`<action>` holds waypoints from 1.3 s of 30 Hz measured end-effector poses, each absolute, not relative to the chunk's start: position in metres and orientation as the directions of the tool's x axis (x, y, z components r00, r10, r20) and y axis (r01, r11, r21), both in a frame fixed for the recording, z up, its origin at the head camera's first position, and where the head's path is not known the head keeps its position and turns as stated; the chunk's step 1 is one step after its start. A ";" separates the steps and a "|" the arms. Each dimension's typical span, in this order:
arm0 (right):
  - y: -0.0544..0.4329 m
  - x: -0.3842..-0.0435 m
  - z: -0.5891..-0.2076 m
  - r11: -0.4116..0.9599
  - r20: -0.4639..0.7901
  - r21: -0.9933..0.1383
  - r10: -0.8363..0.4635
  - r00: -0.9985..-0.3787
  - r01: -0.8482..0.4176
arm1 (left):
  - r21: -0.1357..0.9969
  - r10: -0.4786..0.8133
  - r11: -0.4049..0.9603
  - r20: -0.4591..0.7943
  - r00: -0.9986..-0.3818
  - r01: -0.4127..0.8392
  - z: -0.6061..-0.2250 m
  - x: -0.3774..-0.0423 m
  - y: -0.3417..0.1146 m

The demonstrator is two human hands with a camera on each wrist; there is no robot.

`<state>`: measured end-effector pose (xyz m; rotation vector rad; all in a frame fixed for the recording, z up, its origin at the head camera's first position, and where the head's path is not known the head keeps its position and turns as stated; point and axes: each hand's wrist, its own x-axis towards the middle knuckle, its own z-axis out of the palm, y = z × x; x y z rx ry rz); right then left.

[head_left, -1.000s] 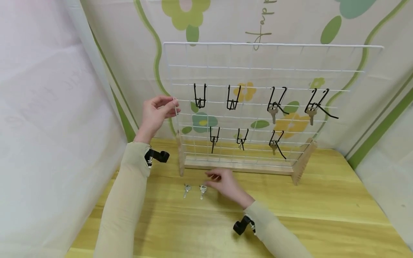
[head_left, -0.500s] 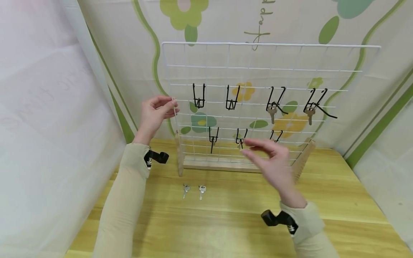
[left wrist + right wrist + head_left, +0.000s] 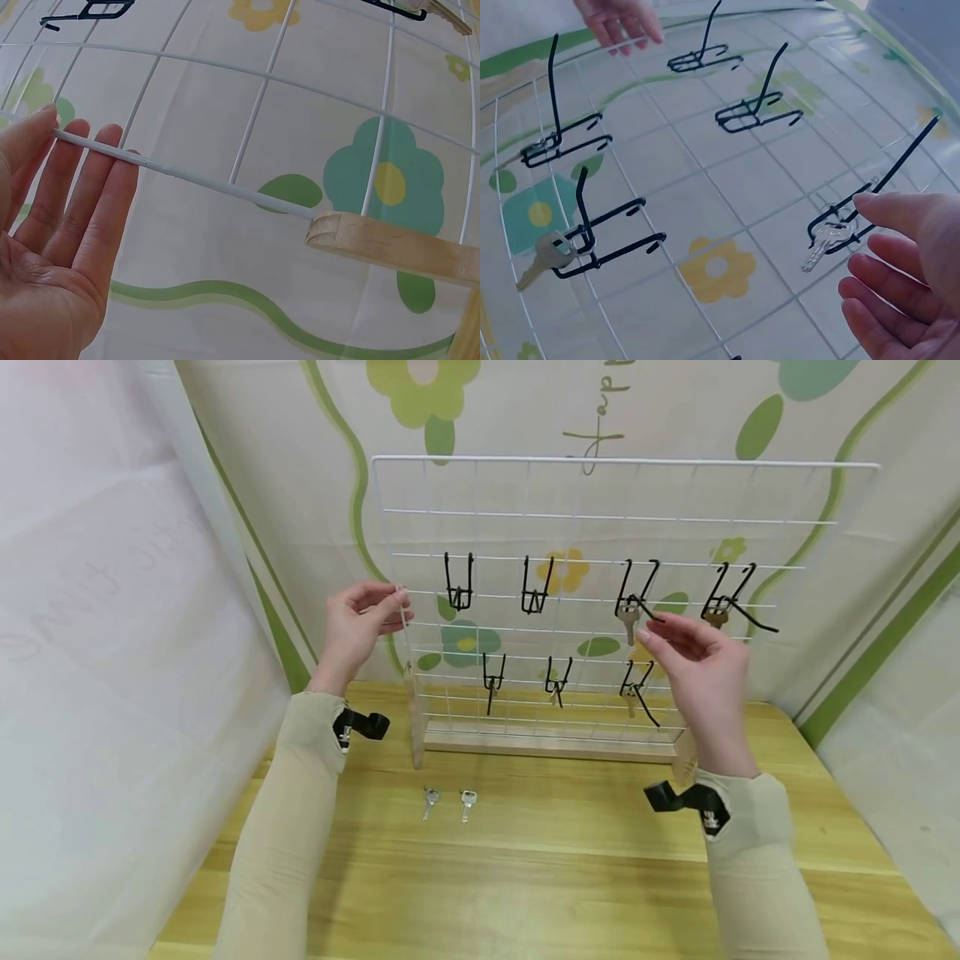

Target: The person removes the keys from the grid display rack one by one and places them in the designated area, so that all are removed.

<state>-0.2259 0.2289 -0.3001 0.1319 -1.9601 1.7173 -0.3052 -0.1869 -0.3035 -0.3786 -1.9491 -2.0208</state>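
Observation:
My left hand [image 3: 360, 622] pinches the left edge rod of a white wire grid panel [image 3: 630, 462], thumb on one side and fingers behind. My right hand [image 3: 701, 668] is beside a black hook [image 3: 633, 597] in the upper row, thumb and fingertips close to its prong. A silver key [image 3: 829, 238] hangs on that hook, next to my right fingers. I see no thing held in the right hand. Two loose keys lie on the wooden table: the left key [image 3: 430, 803] and the right key [image 3: 468, 805].
The grid stands in a wooden base [image 3: 547, 746]. Two upper-left hooks carry no visible key. Another upper hook [image 3: 731, 602] at the right holds a brass-coloured key [image 3: 717, 617]. Several lower hooks have keys, including the lower right hook [image 3: 637, 689]. Flowered cloth [image 3: 247, 410] hangs behind.
My right hand has moved from beside the loose keys, up and right past the lower hooks, to the upper hook with a key. The left hand stays on the grid's edge.

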 end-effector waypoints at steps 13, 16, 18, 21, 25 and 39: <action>0.223 -0.247 -0.291 0.207 0.368 -0.924 0.255 -0.894 -0.322 | 0.911 -0.039 -0.004 0.412 -0.910 0.412 -0.303 -0.306 -0.187; 0.219 -0.248 -0.291 0.207 0.356 -0.928 0.253 -0.900 -0.309 | 0.911 -0.038 -0.004 0.413 -0.910 0.413 -0.303 -0.305 -0.188; 0.217 -0.249 -0.290 0.214 0.350 -0.930 0.257 -0.901 -0.300 | 0.909 -0.037 -0.001 0.416 -0.909 0.416 -0.303 -0.306 -0.188; 0.215 -0.250 -0.290 0.238 0.353 -0.926 0.271 -0.896 -0.293 | 0.910 -0.032 0.003 0.415 -0.909 0.415 -0.303 -0.306 -0.188; 0.216 -0.250 -0.289 0.293 0.362 -0.914 0.281 -0.889 -0.280 | 0.911 -0.032 0.008 0.411 -0.911 0.411 -0.303 -0.306 -0.188; 0.216 -0.248 -0.288 0.271 0.424 -0.896 0.282 -0.861 -0.352 | 0.908 -0.031 0.018 0.420 -0.907 0.419 -0.304 -0.307 -0.188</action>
